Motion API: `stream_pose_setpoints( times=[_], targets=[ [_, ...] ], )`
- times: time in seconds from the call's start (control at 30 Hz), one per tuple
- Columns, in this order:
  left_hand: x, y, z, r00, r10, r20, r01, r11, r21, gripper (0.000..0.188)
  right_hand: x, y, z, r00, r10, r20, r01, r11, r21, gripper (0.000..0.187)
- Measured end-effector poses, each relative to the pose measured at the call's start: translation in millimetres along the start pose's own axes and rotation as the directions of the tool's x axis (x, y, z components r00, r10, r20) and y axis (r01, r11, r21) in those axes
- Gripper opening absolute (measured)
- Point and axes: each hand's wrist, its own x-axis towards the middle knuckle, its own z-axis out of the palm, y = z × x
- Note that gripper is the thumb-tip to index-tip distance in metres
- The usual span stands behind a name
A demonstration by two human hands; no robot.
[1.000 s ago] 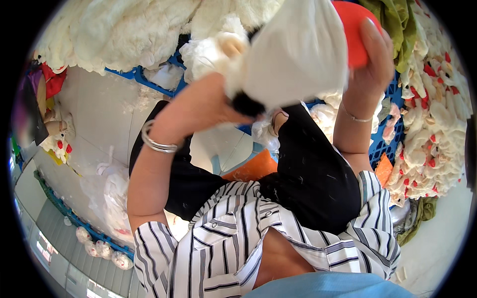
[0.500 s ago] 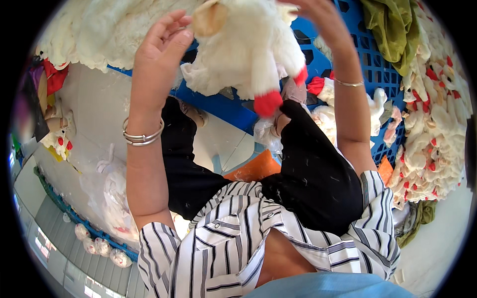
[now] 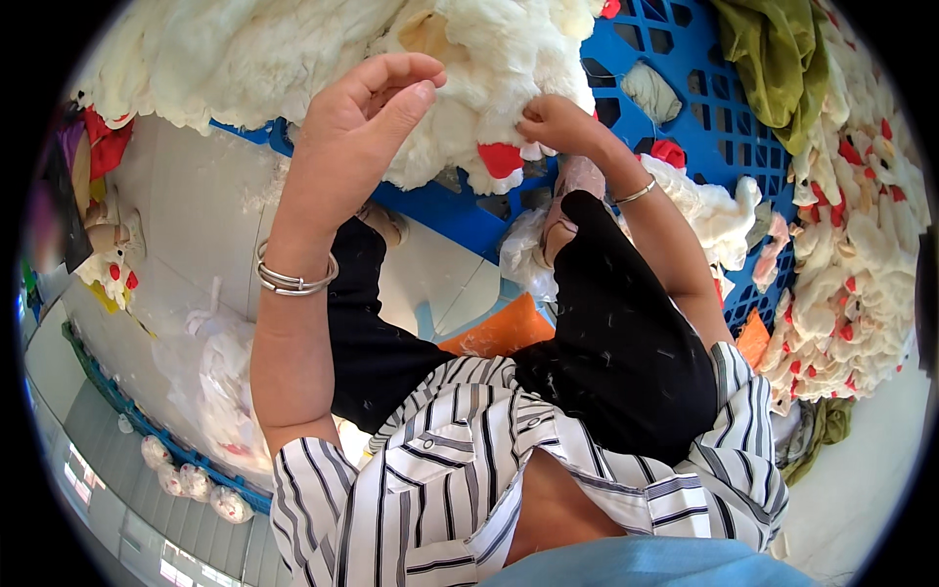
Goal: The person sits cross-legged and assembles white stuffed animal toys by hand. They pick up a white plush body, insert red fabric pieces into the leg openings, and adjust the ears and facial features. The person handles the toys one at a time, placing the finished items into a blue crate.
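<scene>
A white fluffy plush piece (image 3: 460,108) with red ends and a cream ear-like patch lies on the heap ahead of me, looking like an unstuffed toy skin. My left hand (image 3: 377,112) hovers in front of its left part, fingers loosely curved and thumb apart, with nothing visible in them. At the plush's right edge my right hand (image 3: 559,125) is closed, its fingertips pinching the white fur. A red tip (image 3: 500,158) hangs just below and left of that hand.
A blue plastic pallet (image 3: 719,93) lies under the plush, with white-and-red pieces (image 3: 685,196) on it. More are heaped at right (image 3: 841,293), beside olive cloth (image 3: 773,59). White fur pieces (image 3: 215,68) are piled at far left. A clear bag (image 3: 230,372) rests on the floor.
The plush piece has come down onto the heap from a raised, blurred position. My right hand has moved down and left to its edge; my left hand has shifted slightly right and down.
</scene>
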Motion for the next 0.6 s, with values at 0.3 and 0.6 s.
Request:
stream_pose_setpoints(
  times=[0.3, 0.6],
  targets=[
    [-2, -9, 11, 0.961, 0.252, 0.117, -0.277, 0.855, 0.438, 0.068, -24, -66, -66, 0.954, -0.161, -0.252, 0.299, 0.491, 0.818, 0.025],
    [-2, -3, 25, 0.894, 0.448, 0.004, -0.417, 0.828, 0.376, 0.071, -32, -87, -60, 0.924, -0.291, -0.246, 0.357, 0.436, 0.826, 0.025]
  ],
)
